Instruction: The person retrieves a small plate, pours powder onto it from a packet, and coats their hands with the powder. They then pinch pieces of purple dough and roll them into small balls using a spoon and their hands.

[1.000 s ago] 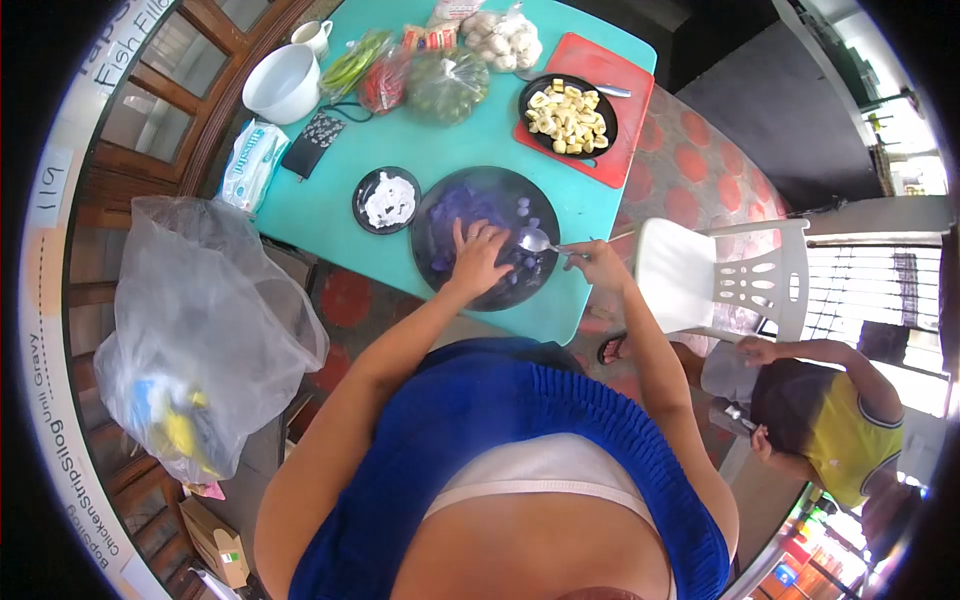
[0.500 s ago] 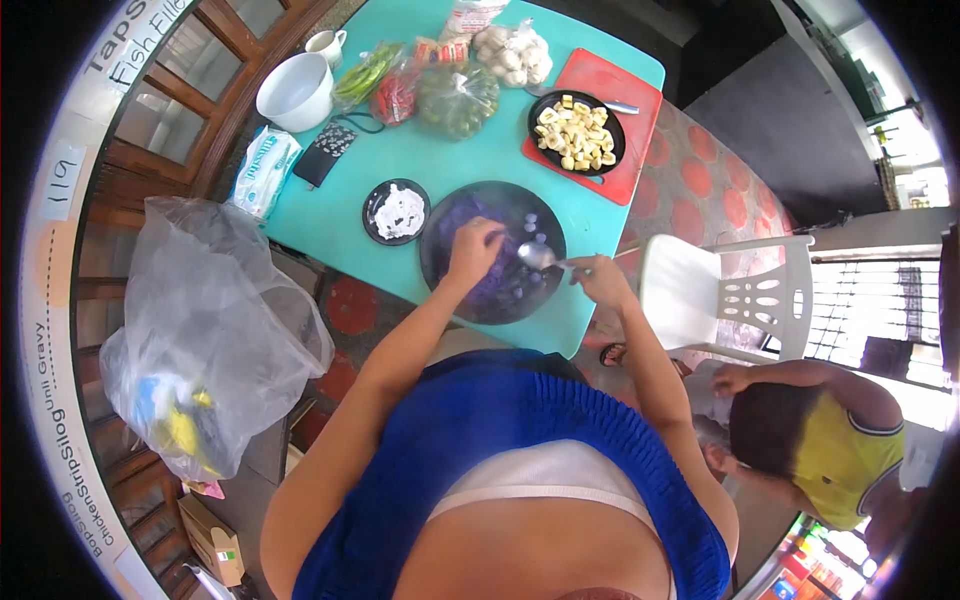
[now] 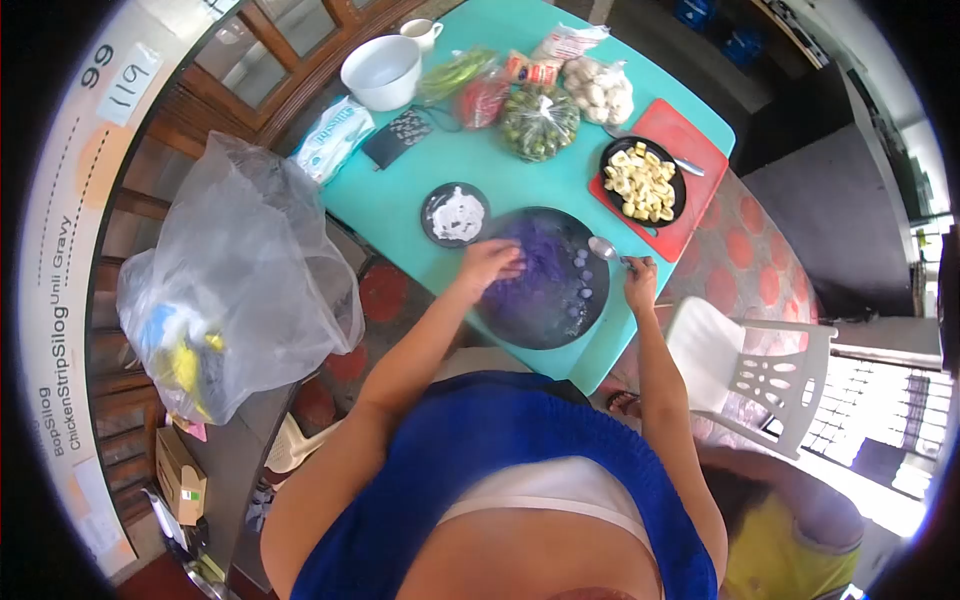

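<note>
My right hand [image 3: 640,282] grips a metal spoon [image 3: 604,248] by its handle; the spoon's bowl is over the right rim of a large dark round pan [image 3: 545,335]. My left hand [image 3: 490,265] is over the pan's left side, its fingers stretched out and slightly apart; no object shows in them. A purple mass [image 3: 540,260], somewhat hazy, lies in the pan. Several small pale purple balls [image 3: 583,275] lie along its right part. Just beyond my left hand is a small dark dish [image 3: 429,222] holding a white substance [image 3: 458,214].
On the turquoise table [image 3: 380,215] are a red cutting board [image 3: 690,140], a black pan of cut yellow pieces [image 3: 640,182], bagged vegetables [image 3: 540,122], a white bowl [image 3: 382,75] and a wipes pack [image 3: 335,138]. A white chair [image 3: 730,365] and a person [image 3: 790,530] are at right.
My left hand has moved from over the pan's middle towards its left rim, its fingers opening out. The spoon has shifted to the pan's right rim. The camera view has turned; the person has moved lower.
</note>
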The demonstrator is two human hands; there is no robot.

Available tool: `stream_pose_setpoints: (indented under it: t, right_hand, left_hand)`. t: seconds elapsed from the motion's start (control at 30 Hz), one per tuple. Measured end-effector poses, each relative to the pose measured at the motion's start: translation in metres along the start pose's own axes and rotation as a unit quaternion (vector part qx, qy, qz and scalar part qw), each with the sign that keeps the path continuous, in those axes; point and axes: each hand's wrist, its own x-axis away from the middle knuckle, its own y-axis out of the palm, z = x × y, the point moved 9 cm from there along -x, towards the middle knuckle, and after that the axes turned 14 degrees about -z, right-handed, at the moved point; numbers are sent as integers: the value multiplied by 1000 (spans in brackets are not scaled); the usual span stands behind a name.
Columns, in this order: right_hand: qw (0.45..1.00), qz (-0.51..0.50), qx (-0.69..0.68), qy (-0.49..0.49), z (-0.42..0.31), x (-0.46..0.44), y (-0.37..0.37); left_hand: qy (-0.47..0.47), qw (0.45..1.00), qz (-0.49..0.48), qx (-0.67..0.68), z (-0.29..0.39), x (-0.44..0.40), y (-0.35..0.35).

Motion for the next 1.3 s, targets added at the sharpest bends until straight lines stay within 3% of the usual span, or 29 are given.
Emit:
stream_pose_setpoints:
  t: [0.07, 0.13, 0.2, 0.23, 0.3, 0.37, 0.43, 0.57, 0.8, 0.9, 0.97, 1.03, 1.13, 1.23, 1.3]
  right_hand:
    - [1000, -9, 11, 4, -12, -1, -3]
    - [999, 16, 48, 10, -34, 4, -15]
    - [998, 32, 51, 8, -48, 9, -20]
    - [998, 46, 52, 5, -55, 13, -24]
    - [998, 50, 36, -5, -68, 22, -27]
    - [998, 50, 17, -15, -79, 36, -31]
    - [998, 57, 18, -19, -86, 53, -36]
    - [996, 74, -16, 41, -71, 91, -43]
    - [987, 94, -37, 126, -52, 142, -50]
    - [980, 102, -66, 156, -52, 154, -53]
    - [974, 101, -101, 176, -44, 164, -47]
    - [974, 95, -81, 191, -41, 167, -41]
    - [976, 108, -47, 183, -48, 172, -42]
    - [972, 120, -36, 201, -44, 178, -39]
    - [969, 100, -73, 214, -34, 182, -33]
  left_hand:
    - [51, 974, 123, -185, 23, 3, -51]
    - [164, 919, 199, -299, 47, 5, -95]
    - [156, 863, 268, -399, 64, 7, -126]
    - [157, 864, 262, -399, 65, 3, -132]
    - [182, 750, 325, -547, 81, 2, -133]
    - [188, 779, 309, -513, 79, -7, -137]
    - [200, 692, 299, -626, 82, -11, -120]
    - [171, 668, 306, -656, 81, -10, -118]
    - [135, 686, 306, -646, 75, -17, -137]
    - [136, 681, 281, -663, 79, -23, -126]
    - [125, 673, 200, -701, 66, -27, -110]
    - [162, 659, 195, -708, 66, -26, -103]
    - [128, 676, 219, -692, 63, -29, -110]
    - [162, 656, 302, -672, 77, -22, -117]
    - [130, 711, 339, -602, 75, -26, -138]
